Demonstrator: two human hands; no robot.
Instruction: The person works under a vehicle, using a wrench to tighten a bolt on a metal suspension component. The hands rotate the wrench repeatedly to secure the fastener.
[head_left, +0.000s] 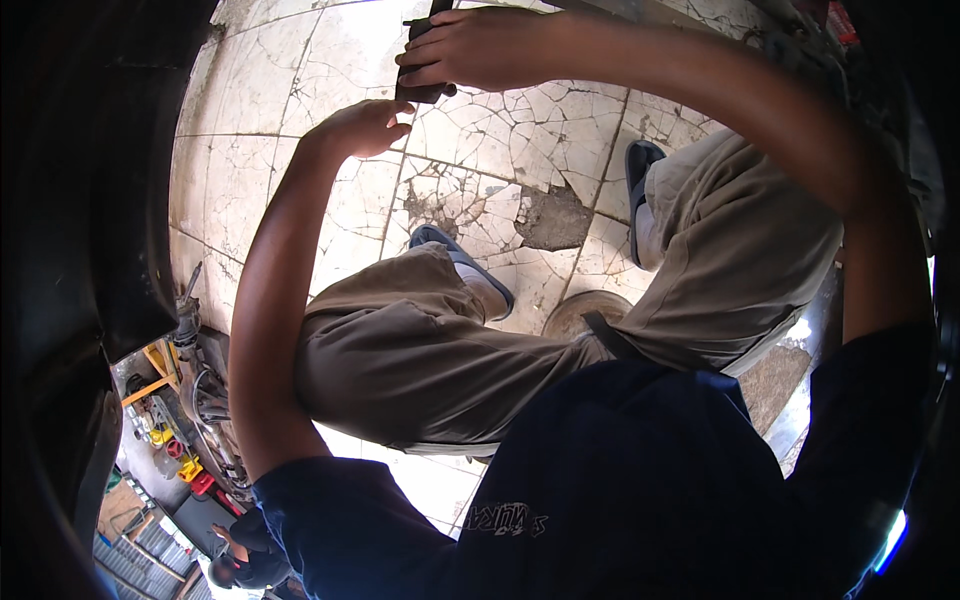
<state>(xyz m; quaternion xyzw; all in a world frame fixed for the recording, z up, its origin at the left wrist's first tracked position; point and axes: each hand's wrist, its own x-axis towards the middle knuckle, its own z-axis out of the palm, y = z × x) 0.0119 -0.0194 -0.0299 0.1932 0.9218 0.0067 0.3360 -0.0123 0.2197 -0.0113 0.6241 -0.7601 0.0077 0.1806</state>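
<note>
At the top of the head view, my right hand [490, 48] lies across a dark, flat, angular piece [422, 94] that looks like metal. Its fingers bend over the piece's left edge, and the thumb side is hidden. Just below and left of that piece is my left hand [365, 128], palm side turned away. Its index finger and thumb stand apart, with the fingertips close to the piece's lower end; whether they touch it I cannot tell. The top of the dark piece runs out of the picture.
Cracked white floor tiles [500, 125] lie beneath, with a broken patch [553, 218] between my sandalled feet. A round stool [585, 308] shows between my legs. Tools and machine parts [195, 385] crowd the left side; a person [250, 560] is at lower left. More clutter [800, 50] stands at upper right.
</note>
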